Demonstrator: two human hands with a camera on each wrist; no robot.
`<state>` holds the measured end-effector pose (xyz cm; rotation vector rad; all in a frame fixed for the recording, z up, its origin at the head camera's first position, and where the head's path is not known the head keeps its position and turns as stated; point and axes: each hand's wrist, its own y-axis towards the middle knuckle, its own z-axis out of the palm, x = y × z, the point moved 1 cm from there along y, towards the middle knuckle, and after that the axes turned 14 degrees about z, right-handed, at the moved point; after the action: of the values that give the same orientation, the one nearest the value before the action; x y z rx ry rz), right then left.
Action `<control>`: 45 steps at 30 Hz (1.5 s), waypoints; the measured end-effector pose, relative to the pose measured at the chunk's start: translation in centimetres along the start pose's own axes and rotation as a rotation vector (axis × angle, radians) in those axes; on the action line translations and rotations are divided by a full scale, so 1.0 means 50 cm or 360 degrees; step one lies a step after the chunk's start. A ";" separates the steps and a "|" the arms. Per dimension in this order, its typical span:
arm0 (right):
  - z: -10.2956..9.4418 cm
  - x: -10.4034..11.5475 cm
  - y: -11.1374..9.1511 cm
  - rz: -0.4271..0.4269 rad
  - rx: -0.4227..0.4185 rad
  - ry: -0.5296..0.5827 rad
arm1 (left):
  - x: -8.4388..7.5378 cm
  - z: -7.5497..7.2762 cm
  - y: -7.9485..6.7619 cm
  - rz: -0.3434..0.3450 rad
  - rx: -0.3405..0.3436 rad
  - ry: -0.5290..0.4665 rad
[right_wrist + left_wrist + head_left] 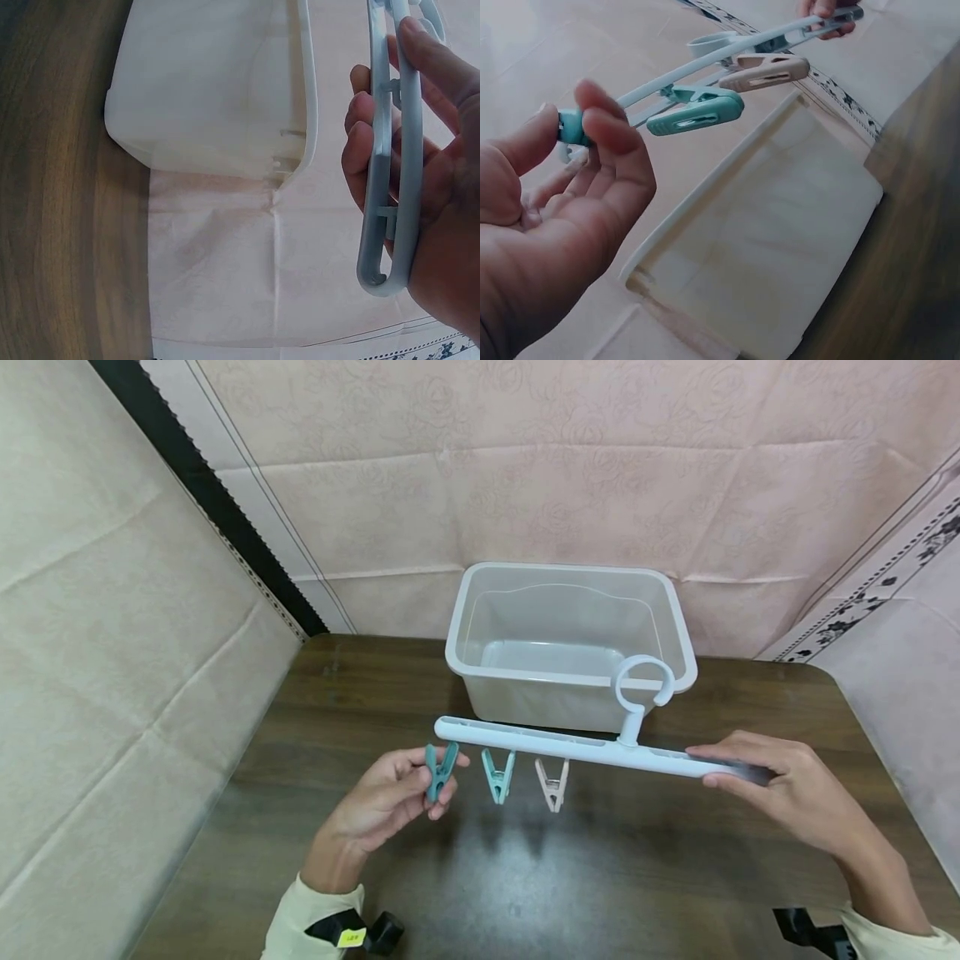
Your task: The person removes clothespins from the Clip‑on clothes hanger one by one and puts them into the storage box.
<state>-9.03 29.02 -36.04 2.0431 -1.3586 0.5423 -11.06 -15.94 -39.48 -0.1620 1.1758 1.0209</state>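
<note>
A light blue clip hanger [525, 741] with a round hook [642, 681] is held level above the table. My right hand [787, 789] grips its right end; the right wrist view shows the thumb and fingers round the slotted bar [409, 165]. At the other end, my left hand [393, 797] pinches a dark teal clothespin [441, 771] between thumb and fingers, just under the bar. A lighter teal clothespin [498, 775] and a beige clothespin [552, 785] hang from the bar further right. In the left wrist view, fingers hide most of the pinched clothespin [571, 126].
A translucent whitish plastic bin [480, 685] stands behind the hanger at the back of the brown wooden table [360, 693]. Pale patterned cloth [585, 493] hangs behind the table and along both sides.
</note>
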 end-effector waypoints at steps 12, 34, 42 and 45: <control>0.002 -0.008 0.001 -0.0084 -0.0028 0.0047 | -0.004 0.038 0.005 0.0158 -0.0174 0.1040; 0.007 -0.016 -0.007 0.0049 -0.0015 -0.0033 | 0.003 0.041 -0.001 0.0067 -0.0364 0.1238; 0.007 -0.020 -0.009 0.0017 -0.0055 -0.0045 | -0.004 0.026 -0.011 0.0017 -0.0368 0.1402; 0.005 -0.022 -0.009 0.0063 -0.0041 -0.0058 | -0.011 0.021 -0.013 -0.0006 -0.0419 0.1479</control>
<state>-9.04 29.68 -37.04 2.0183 -1.4228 0.5043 -9.87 -15.99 -38.82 -0.9204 1.8551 1.1233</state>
